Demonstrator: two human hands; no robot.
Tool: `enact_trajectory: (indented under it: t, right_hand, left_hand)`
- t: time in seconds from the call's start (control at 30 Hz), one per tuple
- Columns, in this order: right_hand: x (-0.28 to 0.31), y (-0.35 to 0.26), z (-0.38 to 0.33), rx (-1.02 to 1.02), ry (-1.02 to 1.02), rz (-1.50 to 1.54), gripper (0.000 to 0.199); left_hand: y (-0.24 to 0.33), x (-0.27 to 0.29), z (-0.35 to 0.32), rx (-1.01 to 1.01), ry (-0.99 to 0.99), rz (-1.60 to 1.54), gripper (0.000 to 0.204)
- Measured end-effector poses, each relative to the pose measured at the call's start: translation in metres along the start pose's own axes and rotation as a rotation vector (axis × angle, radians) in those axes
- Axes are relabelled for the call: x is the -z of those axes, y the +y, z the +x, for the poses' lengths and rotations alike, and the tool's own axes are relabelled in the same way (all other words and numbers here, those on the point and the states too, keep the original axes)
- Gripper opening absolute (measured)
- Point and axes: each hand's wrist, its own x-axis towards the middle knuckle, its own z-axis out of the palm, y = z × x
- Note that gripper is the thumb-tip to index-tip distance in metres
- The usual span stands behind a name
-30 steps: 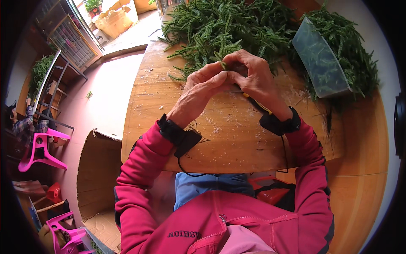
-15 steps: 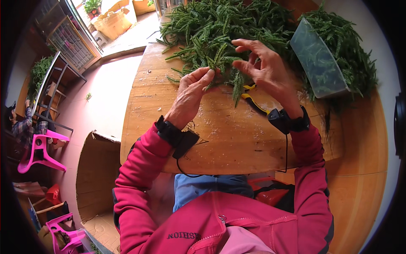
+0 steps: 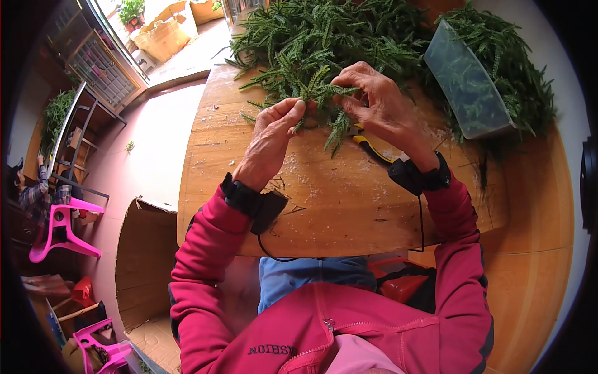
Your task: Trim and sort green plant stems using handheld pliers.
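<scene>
Between my hands is a green artificial pine sprig (image 3: 316,89) with several needled branches. My left hand (image 3: 274,134) pinches its lower part between thumb and fingers. My right hand (image 3: 381,109) is closed on the tip of a right-hand branch of the same sprig, thumb and forefinger together. Below my right hand lie pliers (image 3: 369,147) with yellow and black handles, partly covered by the hand and wrist. Just beyond both hands spreads a heap of similar sprigs (image 3: 324,34), which blends with the held one, so its far outline is hard to tell.
On the right, a translucent plastic bin (image 3: 470,87) lies tipped among more greenery. The wooden table (image 3: 336,199) carries white crumbs and dark wire-like bits. A cardboard box (image 3: 146,262) stands left of it. Farther left, a person (image 3: 34,190) sits by a pink stool (image 3: 62,227).
My right hand, earlier apart from the sprig with fingers spread, has moved slightly left and closed on a branch. My left hand keeps its pinch.
</scene>
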Motion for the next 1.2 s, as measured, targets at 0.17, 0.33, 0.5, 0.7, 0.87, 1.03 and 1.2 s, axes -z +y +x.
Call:
enact_trajectory:
  t: [0.17, 0.33, 0.5, 0.7, 0.87, 1.03, 1.2]
  right_hand:
    - [-0.001, -0.005, 0.001, -0.163, -0.043, 0.272, 0.025]
    - [0.007, -0.003, -0.003, -0.271, -0.156, 0.223, 0.026]
    - [0.011, -0.006, -0.002, -0.266, -0.14, 0.177, 0.029]
    - [-0.006, -0.005, 0.0, 0.021, -0.017, 0.146, 0.023]
    - [-0.012, -0.002, -0.002, -0.099, -0.123, 0.216, 0.016]
    - [-0.015, 0.003, -0.003, -0.02, -0.05, 0.216, 0.01]
    - [-0.026, 0.003, -0.007, 0.01, 0.019, 0.17, 0.009]
  left_hand:
    - [0.005, -0.008, -0.006, 0.113, 0.012, -0.142, 0.018]
    - [0.005, 0.001, -0.007, 0.158, -0.11, -0.258, 0.017]
    - [0.016, -0.014, -0.009, 0.103, -0.092, -0.285, 0.013]
    - [0.01, -0.006, -0.005, 0.102, -0.074, -0.139, 0.008]
    - [0.007, -0.004, -0.004, 0.089, -0.138, -0.075, 0.008]
    - [0.005, -0.006, -0.006, 0.178, -0.085, -0.154, 0.007]
    - [0.008, 0.002, -0.013, 0.244, -0.089, -0.088, 0.008]
